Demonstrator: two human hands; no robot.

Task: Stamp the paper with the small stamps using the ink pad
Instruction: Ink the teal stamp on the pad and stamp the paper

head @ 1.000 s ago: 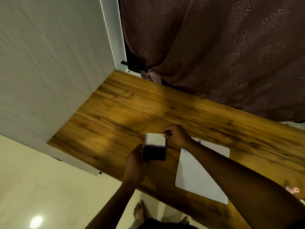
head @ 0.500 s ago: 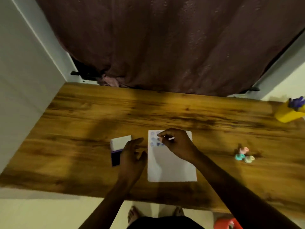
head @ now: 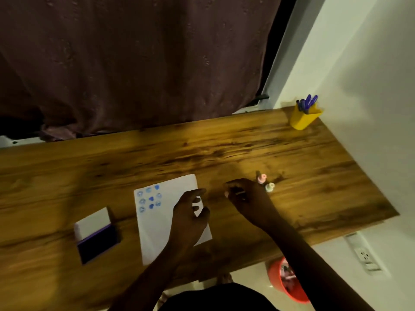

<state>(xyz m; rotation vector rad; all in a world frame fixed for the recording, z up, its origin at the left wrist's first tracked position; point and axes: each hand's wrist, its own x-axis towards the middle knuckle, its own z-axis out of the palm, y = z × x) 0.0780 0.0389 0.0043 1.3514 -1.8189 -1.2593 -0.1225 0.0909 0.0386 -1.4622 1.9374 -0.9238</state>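
The white paper lies on the wooden table, with several blue stamp marks in its upper left corner. My left hand rests on the paper's right side, fingers apart and holding nothing. My right hand hovers just right of the paper, fingertips pinched on a small stamp that is mostly hidden. Beside its knuckles stand a pink small stamp and a cream small stamp. The ink pad lies open left of the paper, white lid flipped back.
A yellow pen holder with purple pens stands at the table's far right corner by the wall. A dark curtain hangs behind the table. On the floor under the right edge sits a red bin, near a wall socket.
My view swung right. My right hand went from the ink pad to the paper's stamped corner, then off the paper to the right, toward the loose stamps. My left hand left the ink pad for the paper.
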